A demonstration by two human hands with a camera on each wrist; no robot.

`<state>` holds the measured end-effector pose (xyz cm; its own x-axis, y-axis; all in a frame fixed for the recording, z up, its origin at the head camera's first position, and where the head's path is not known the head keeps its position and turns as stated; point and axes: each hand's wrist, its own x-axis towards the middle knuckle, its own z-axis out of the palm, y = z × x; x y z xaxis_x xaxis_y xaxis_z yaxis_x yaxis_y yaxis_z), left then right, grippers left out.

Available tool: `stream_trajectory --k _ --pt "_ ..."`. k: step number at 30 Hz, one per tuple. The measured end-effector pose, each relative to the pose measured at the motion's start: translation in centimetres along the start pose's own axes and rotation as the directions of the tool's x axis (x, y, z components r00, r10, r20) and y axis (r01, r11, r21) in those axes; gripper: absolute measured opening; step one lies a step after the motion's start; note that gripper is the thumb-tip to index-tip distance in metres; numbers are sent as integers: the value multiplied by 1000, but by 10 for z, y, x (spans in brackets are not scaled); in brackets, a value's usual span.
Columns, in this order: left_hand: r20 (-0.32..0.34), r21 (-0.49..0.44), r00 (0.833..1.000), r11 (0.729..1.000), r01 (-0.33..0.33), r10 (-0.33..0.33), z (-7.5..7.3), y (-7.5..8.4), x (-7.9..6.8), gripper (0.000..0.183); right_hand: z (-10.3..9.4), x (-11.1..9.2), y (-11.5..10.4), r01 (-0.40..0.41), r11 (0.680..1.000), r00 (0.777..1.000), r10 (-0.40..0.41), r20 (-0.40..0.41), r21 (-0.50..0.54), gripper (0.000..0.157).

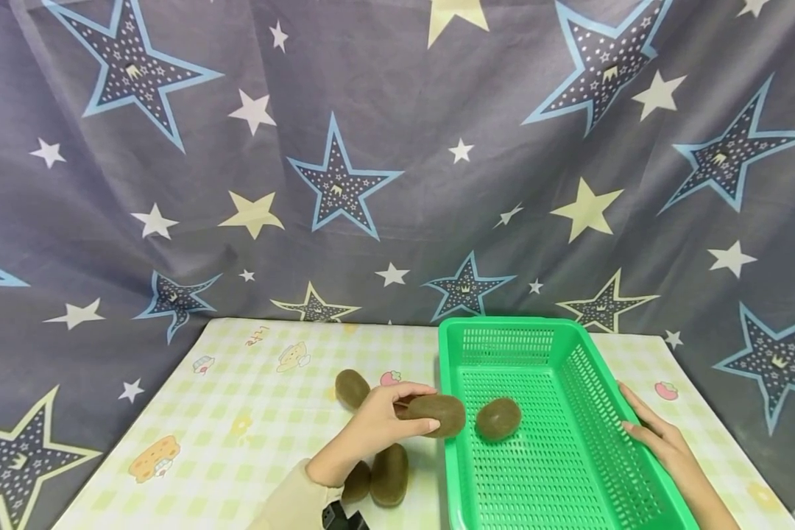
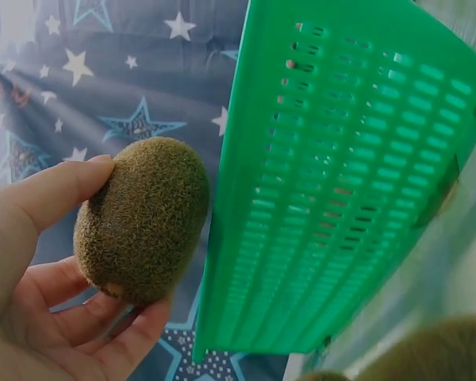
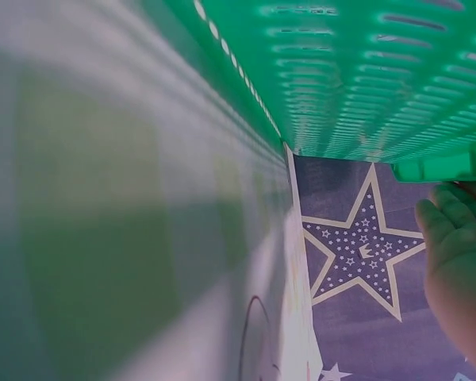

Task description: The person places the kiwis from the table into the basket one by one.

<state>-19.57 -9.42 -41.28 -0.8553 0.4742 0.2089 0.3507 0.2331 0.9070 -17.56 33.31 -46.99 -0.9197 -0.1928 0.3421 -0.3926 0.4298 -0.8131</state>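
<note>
My left hand [image 1: 387, 416] holds a brown fuzzy kiwi [image 1: 439, 416] between thumb and fingers, right at the left rim of a green plastic basket [image 1: 452, 471]. The left wrist view shows that kiwi [image 2: 147, 218] close up, outside the slotted basket wall [image 2: 301, 175]. Another kiwi [image 1: 498, 419] lies inside the basket, near its left wall. On the far right, my right hand [image 1: 662, 442] grips the basket's right rim, thumb over the top. In the right wrist view the fingers [image 3: 452, 210] curl under that rim.
Left of the basket, loose kiwis lie on the checkered tablecloth [image 1: 238, 412]: one [image 1: 352, 389] behind my left hand, others [image 1: 389, 475] in front, partly covered by the wrist. A dark curtain [image 1: 371, 184] with stars hangs behind the table.
</note>
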Motion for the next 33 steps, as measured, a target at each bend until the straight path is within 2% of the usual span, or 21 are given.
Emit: stream_trajectory --k 7,15,24,33 --pt "18 -45 1000 999 -3 4 12 7 11 42 0 1 -3 -31 999 999 31 6 22 52" --pt "9 -5 998 998 -64 64 27 11 22 39 0 0 -3 -59 998 998 59 5 18 52" --pt "51 -13 997 998 -56 57 42 16 32 42 -2 0 -2 -79 997 997 79 10 -9 53" --pt "43 -14 998 999 -50 51 52 16 37 42 0 0 -4 -46 999 999 46 -2 -4 52"
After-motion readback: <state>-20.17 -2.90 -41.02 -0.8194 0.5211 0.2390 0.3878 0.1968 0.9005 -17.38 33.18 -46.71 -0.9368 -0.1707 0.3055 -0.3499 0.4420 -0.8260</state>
